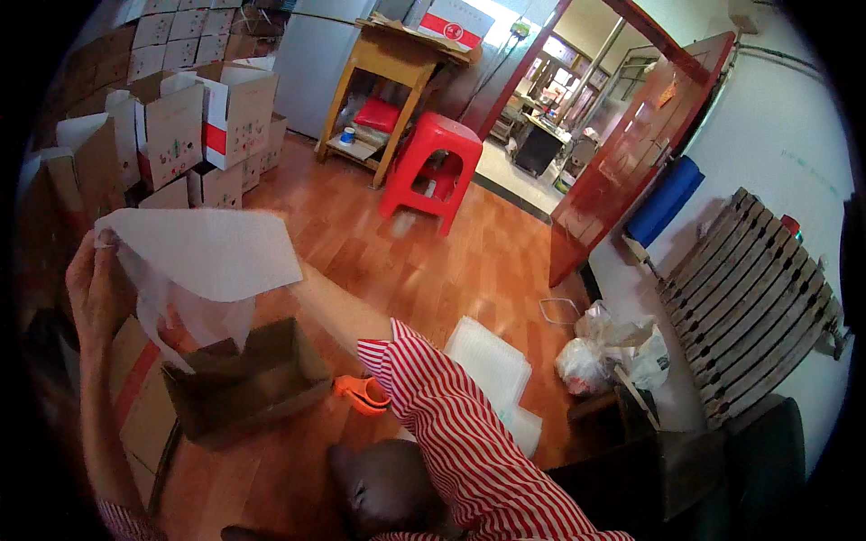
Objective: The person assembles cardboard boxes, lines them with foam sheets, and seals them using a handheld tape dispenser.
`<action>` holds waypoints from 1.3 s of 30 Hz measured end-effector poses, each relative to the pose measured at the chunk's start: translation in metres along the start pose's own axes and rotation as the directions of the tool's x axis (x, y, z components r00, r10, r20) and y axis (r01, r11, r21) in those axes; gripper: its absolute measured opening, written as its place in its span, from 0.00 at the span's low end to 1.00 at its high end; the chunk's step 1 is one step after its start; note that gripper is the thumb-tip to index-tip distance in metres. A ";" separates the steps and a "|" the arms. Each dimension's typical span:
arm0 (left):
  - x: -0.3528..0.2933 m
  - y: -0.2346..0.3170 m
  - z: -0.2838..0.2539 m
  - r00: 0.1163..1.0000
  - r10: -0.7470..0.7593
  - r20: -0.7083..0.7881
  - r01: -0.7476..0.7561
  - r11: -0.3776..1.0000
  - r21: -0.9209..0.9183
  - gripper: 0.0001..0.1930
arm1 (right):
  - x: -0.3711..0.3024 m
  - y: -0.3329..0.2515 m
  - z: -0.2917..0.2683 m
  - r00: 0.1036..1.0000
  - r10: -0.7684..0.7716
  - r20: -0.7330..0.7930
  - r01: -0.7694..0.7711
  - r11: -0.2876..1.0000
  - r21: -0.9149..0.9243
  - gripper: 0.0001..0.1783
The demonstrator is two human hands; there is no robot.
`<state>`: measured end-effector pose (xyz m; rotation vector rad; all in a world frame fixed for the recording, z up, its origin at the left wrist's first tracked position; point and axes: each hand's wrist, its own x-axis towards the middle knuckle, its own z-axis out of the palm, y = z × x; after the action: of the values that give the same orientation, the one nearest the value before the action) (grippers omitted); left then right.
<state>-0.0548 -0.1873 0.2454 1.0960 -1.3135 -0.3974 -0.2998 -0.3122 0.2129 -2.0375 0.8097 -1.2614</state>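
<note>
My left hand is raised at the left, its fingers closed on a corner of a thin white foam sheet. The sheet hangs in loose, partly see-through folds above an open cardboard box on the floor; the part of the box in view looks bare inside. My right forearm, in a red-and-white striped sleeve, reaches across to the sheet's right edge. Behind the sheet my right hand is hidden, so its grip does not show. An orange tape dispenser lies just right of the box.
White foam sheets lie on the wooden floor. Open cartons crowd the far left. A red stool stands beside a wooden table. Plastic bags and a slatted wooden piece are at the right. A dark rounded thing is nearby.
</note>
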 end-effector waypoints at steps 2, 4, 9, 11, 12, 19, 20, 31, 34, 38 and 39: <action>-0.003 0.000 -0.016 0.993 0.105 0.047 -0.104 0.994 -0.015 0.17 | 0.007 -0.003 -0.022 0.990 -0.139 -0.020 0.137 0.988 -0.071 0.17; -0.012 0.019 -0.040 0.963 0.257 0.078 -0.261 0.964 0.043 0.18 | 0.010 0.004 -0.012 0.962 -0.273 -0.026 0.270 0.960 -0.078 0.17; -0.063 0.000 -0.056 0.826 0.458 0.329 -0.474 0.880 -0.033 0.22 | -0.071 0.023 -0.067 0.906 -0.328 0.266 0.416 0.805 -0.423 0.19; -0.086 0.017 -0.060 0.809 0.347 0.475 -0.436 0.895 0.089 0.17 | -0.104 0.018 -0.076 0.895 -0.264 0.359 0.420 0.770 -0.481 0.19; -0.095 0.024 -0.070 0.786 0.249 0.566 -0.426 0.881 0.203 0.15 | -0.124 0.023 -0.044 0.980 -0.034 0.195 0.065 0.985 -0.159 0.18; -0.161 -0.031 -0.083 0.654 -0.001 0.756 -0.277 0.930 0.241 0.24 | -0.213 0.069 -0.022 0.919 0.244 0.310 -0.213 0.968 -0.130 0.16; -0.167 -0.032 -0.085 0.628 -0.021 0.778 -0.276 0.929 0.248 0.26 | -0.219 0.070 -0.019 0.920 0.253 0.300 -0.200 0.960 -0.198 0.16; -0.182 -0.026 -0.081 0.496 -0.031 0.868 -0.362 0.901 0.239 0.22 | -0.228 0.087 -0.023 0.901 -0.011 0.434 0.192 0.907 -0.375 0.16; -0.185 -0.027 -0.082 0.478 -0.019 0.878 -0.319 0.928 0.194 0.21 | -0.231 0.089 -0.026 0.896 -0.012 0.444 0.214 0.887 -0.408 0.15; -0.194 -0.031 -0.086 0.473 0.010 0.881 -0.332 0.928 0.168 0.20 | -0.233 0.074 -0.026 0.896 -0.091 0.434 0.302 0.843 -0.446 0.16; -0.194 -0.032 -0.086 0.464 0.013 0.886 -0.347 0.923 0.168 0.20 | -0.235 0.074 -0.025 0.889 -0.092 0.448 0.317 0.830 -0.459 0.16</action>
<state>-0.0205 -0.0163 0.1202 1.0112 -2.4999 -0.6372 -0.4210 -0.1858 0.0377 -2.7757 0.7947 -0.6993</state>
